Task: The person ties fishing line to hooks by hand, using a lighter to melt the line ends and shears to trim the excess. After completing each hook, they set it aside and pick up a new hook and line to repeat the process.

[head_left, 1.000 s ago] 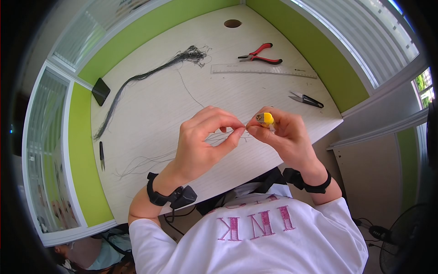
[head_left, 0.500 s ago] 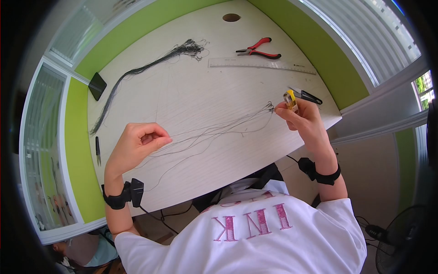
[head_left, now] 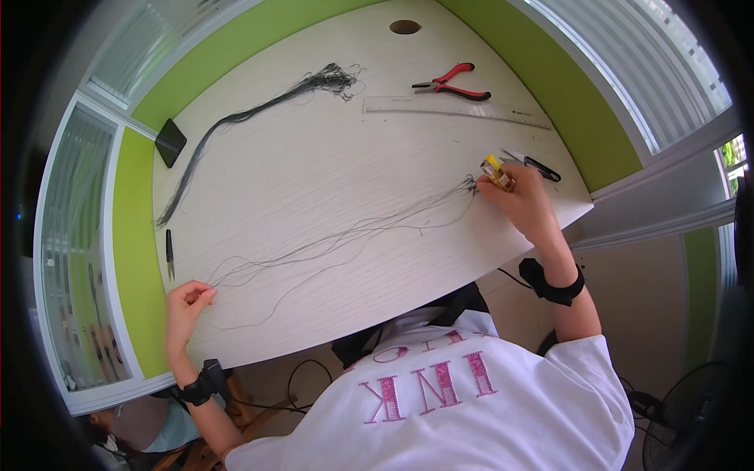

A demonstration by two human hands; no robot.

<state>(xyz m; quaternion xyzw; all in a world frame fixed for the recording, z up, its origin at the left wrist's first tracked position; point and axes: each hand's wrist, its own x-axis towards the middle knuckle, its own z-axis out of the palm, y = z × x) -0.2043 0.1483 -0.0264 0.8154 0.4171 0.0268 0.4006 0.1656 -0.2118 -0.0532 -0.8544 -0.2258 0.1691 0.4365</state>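
Several long thin dark threads (head_left: 345, 231) stretch across the pale table, with small dark knotted or hooked ends (head_left: 471, 184) at the right. My left hand (head_left: 185, 315) is closed in a pinch on their left ends near the table's left edge. My right hand (head_left: 528, 202) is wrapped round a small lighter (head_left: 498, 173) with a yellow top. Its fingertips are at the dark ends of the threads; whether they grip them is hard to see. One thread curves loosely below the others.
A thick bundle of dark threads (head_left: 259, 113) lies at the back left. Pliers with red handles (head_left: 455, 82) and a clear ruler (head_left: 455, 109) are at the back right. Thread snips (head_left: 542, 168) sit beyond my right hand, tweezers (head_left: 170, 253) and a black device (head_left: 170, 143) at the left.
My left hand has moved left and toward me along the threads, to their left ends. My right hand stays at the dark ends, and the lighter has tilted slightly.
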